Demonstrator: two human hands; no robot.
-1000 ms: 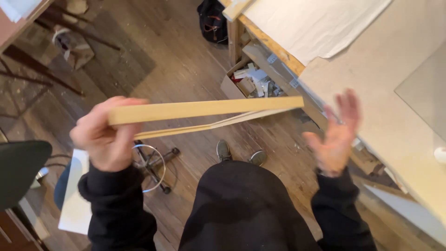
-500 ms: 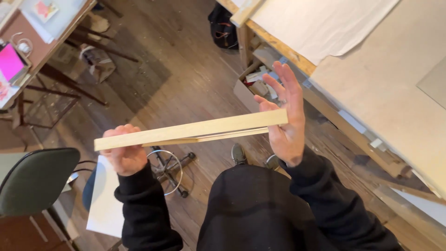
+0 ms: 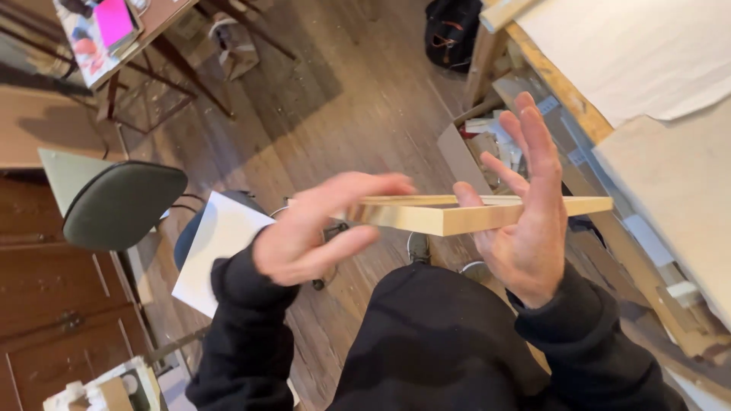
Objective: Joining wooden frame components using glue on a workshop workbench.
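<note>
I hold a pale wooden frame level in front of my chest, seen almost edge-on with one corner towards me. My left hand is blurred, fingers stretched out over the frame's left end and touching it. My right hand stands upright with the palm flat against the frame's right part, fingers spread upward and the thumb over the top edge. The frame's right tip pokes out past my right hand. Both arms wear black sleeves.
A dark chair and a white sheet are at my left. A desk with a pink item is top left. A black bag lies on the wooden floor. A workbench with pale cloth runs along the right, clutter beneath it.
The frame has turned from broadside to corner-on. My left hand has slid right along it and opened its fingers. My right hand stays flat against the right side.
</note>
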